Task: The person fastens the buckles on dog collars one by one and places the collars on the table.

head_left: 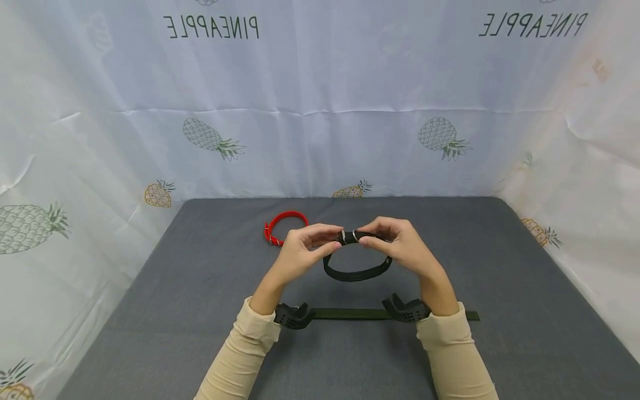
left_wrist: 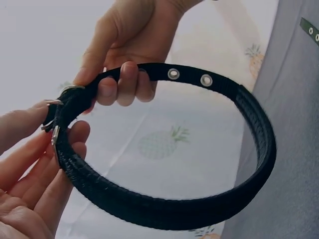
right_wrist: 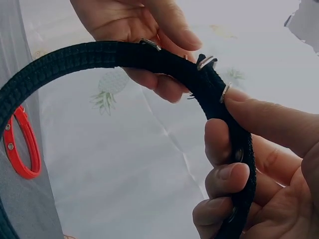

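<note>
A black collar (head_left: 357,276) is held up off the table, closed into a loop, its buckle end uppermost in the head view. My left hand (head_left: 300,250) pinches it beside the metal buckle (right_wrist: 206,61), thumb on one face and fingers behind. Around the strap with the metal eyelets (left_wrist: 173,74), the fingers of my right hand (head_left: 402,244) are curled, and its thumb presses near a metal ring (right_wrist: 226,93). The strap end overlaps the buckle part between both hands. Whether the buckle's pin sits in an eyelet cannot be made out.
A red collar (head_left: 267,230), buckled into a ring, lies on the grey table (head_left: 200,289) behind my left hand. Nearer me, a dark green strap (head_left: 350,314) stretches sideways under both wrists. White pineapple-print cloth (head_left: 320,144) hangs behind the table and along its sides.
</note>
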Demonstrator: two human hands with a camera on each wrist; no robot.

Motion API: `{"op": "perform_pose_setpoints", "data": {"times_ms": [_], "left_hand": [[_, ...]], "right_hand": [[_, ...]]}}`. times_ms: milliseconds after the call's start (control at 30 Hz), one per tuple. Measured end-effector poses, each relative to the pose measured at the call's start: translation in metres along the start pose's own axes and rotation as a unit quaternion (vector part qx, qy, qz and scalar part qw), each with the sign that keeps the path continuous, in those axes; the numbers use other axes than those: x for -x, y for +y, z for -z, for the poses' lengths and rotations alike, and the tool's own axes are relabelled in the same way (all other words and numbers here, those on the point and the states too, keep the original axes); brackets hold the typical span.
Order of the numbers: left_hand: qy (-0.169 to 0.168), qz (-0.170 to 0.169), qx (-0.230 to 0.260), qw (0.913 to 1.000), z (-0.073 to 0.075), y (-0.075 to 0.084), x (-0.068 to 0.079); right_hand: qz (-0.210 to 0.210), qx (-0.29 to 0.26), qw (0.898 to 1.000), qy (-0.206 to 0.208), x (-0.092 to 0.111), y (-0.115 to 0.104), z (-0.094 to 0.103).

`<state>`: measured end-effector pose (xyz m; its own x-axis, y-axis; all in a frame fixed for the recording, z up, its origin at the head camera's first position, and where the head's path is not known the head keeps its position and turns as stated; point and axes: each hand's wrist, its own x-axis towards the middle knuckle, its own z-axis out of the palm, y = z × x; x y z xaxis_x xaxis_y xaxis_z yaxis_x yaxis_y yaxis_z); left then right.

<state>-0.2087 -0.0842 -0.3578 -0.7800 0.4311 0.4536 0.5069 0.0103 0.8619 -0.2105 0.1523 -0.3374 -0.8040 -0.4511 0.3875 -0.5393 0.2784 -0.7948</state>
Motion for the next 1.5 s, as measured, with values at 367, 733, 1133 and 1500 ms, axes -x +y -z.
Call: {"op": "perform_pose_setpoints", "data": {"times_ms": [367,733,1133,1500], "left_hand": [[0.039,-0.009,0.013,0.9991,-0.003,-0.003,-0.001],[0.049,-0.033,-0.016,0.9981,-0.005,-0.004,-0.001],[0.019,-0.049,-0.065,0.9965,-0.007,-0.007,0.001],[0.026,-0.055,-0.081,0.9948,-0.006,-0.007,0.001]], "right_hand": [[0.004,0.001,1.0,0.011,-0.001,-0.001,-0.004],[-0.023,0.009,1.0,-0.003,-0.002,-0.007,-0.01],[-0.016,0.015,0.999,-0.036,-0.005,-0.008,-0.024],[-0.018,0.035,0.999,-0.018,-0.004,-0.008,-0.026]]}}
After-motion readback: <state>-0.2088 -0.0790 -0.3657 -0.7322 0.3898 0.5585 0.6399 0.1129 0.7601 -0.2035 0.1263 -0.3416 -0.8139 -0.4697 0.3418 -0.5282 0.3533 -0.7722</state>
